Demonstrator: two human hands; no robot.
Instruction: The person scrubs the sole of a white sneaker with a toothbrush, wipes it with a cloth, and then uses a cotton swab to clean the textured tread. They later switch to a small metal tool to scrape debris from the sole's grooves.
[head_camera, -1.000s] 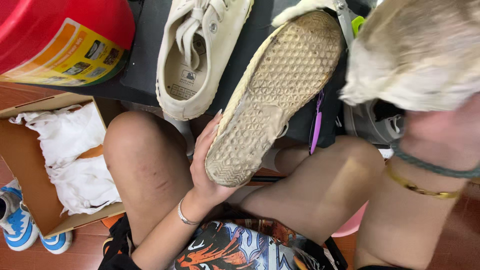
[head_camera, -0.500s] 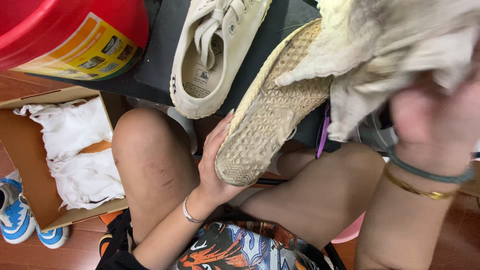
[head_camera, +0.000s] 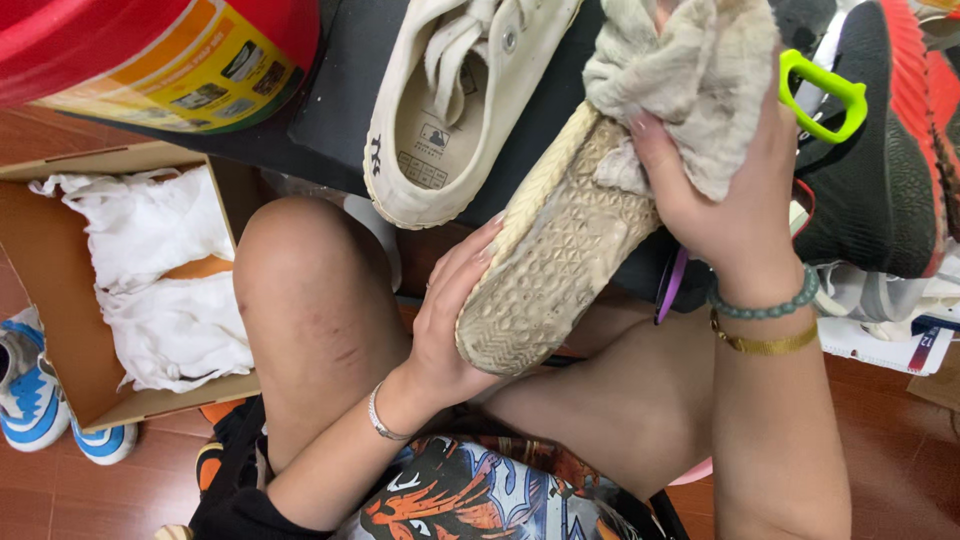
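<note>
Cream shoe (head_camera: 560, 250) — heel in left hand (head_camera: 450, 320), right hand (head_camera: 720, 200) pressing cloth (head_camera: 690, 70).

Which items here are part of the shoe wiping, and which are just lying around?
In use:
- left hand, holding the sole-up shoe
- right hand, pressing the cloth on its sole

Lying about:
- second white shoe
- cardboard box of white paper
- blue and white sneakers
- red tub
- black and red shoe
</note>
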